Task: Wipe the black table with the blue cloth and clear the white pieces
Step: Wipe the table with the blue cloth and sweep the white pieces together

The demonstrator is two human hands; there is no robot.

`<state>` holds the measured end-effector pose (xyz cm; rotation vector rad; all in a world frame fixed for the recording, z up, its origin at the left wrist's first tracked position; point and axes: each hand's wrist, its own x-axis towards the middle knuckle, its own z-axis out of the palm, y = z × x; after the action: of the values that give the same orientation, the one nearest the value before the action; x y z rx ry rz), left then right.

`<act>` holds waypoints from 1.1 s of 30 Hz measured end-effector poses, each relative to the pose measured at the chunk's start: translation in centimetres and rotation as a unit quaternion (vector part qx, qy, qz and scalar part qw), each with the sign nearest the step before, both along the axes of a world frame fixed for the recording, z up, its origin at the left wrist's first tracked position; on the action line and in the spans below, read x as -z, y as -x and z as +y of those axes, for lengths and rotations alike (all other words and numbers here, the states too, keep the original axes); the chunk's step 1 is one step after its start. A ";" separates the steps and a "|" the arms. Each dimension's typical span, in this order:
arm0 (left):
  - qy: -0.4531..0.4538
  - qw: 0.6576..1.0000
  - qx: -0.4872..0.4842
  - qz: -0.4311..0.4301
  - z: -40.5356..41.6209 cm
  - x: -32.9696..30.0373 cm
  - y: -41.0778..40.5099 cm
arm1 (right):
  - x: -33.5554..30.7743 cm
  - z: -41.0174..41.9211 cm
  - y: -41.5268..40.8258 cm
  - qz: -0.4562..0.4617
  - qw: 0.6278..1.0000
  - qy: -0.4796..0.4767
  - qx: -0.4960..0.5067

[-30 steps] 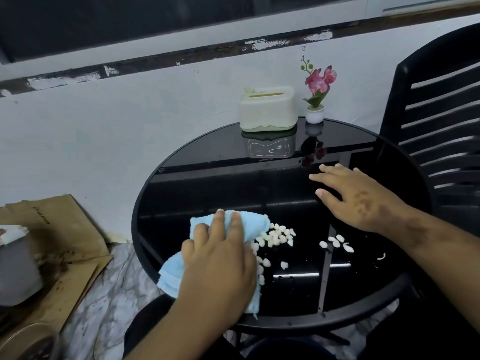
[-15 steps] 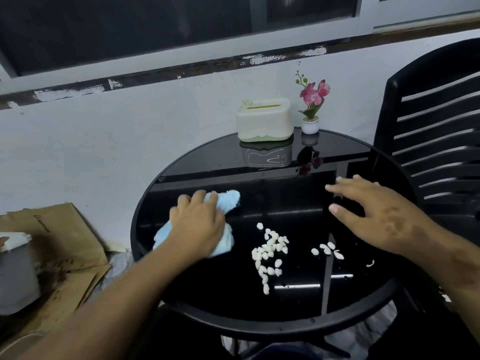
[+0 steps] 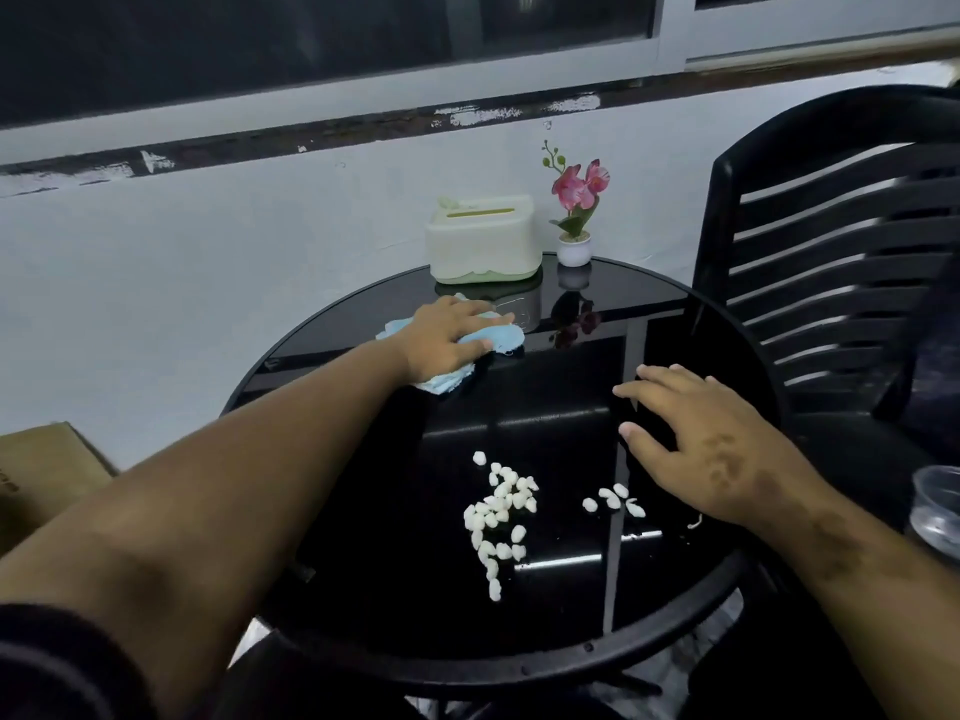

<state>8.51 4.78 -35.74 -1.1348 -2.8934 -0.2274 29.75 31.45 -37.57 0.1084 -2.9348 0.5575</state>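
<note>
The round black glass table (image 3: 374, 563) fills the middle of the view. My left hand (image 3: 449, 335) presses flat on the blue cloth (image 3: 498, 339) at the table's far left, just in front of the tissue box. A cluster of several white pieces (image 3: 498, 517) lies near the table's front centre, and a smaller group (image 3: 613, 498) lies to its right. My right hand (image 3: 696, 449) rests flat on the table with fingers spread, just above and right of the smaller group, holding nothing.
A pale green tissue box (image 3: 483, 239) and a small potted pink flower (image 3: 575, 210) stand at the table's far edge against the wall. A black slatted chair (image 3: 841, 241) stands at the right. A clear cup (image 3: 937, 506) shows at the right edge, cardboard (image 3: 41, 470) at the left.
My left hand has slid the blue cloth from the table's near left edge away to the far side by the tissue box. My right hand has stayed about where it was.
</note>
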 end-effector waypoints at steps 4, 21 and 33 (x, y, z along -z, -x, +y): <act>-0.016 0.994 0.107 -0.019 0.0 0.1 -3.2 | 0.0 0.1 0.0 0.001 1.000 0.001 -0.002; -0.055 0.960 0.263 -0.081 0.1 0.1 -11.3 | -1.6 0.7 0.0 -0.019 0.985 0.173 0.015; -0.093 0.984 0.143 -0.054 5.9 0.4 -4.2 | -0.4 2.3 1.5 -0.004 0.995 -0.025 0.095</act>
<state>12.71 10.64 -36.18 -1.5407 -2.7111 -0.5706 28.25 33.77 -37.16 -0.1676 -2.9241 0.4563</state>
